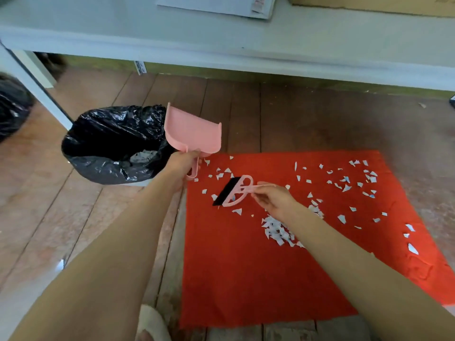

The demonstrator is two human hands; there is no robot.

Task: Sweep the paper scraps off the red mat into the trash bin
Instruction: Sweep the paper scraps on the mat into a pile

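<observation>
Torn white paper scraps (pixel 274 230) lie scattered across a red mat (pixel 234 279).
A heap sits by the right hand (pixel 273 200), pinching a pink brush (pixel 232 193); beyond, the left hand (pixel 183 166) grips a pink dustpan (pixel 190 130) beside the black-bagged trash bin (pixel 110 146).

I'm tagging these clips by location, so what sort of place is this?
Probably an indoor workroom or storeroom, though I can't be sure: a wooden plank floor, a white table carrying papers and a cardboard box, and a trash bin lined with a black bag.
</observation>
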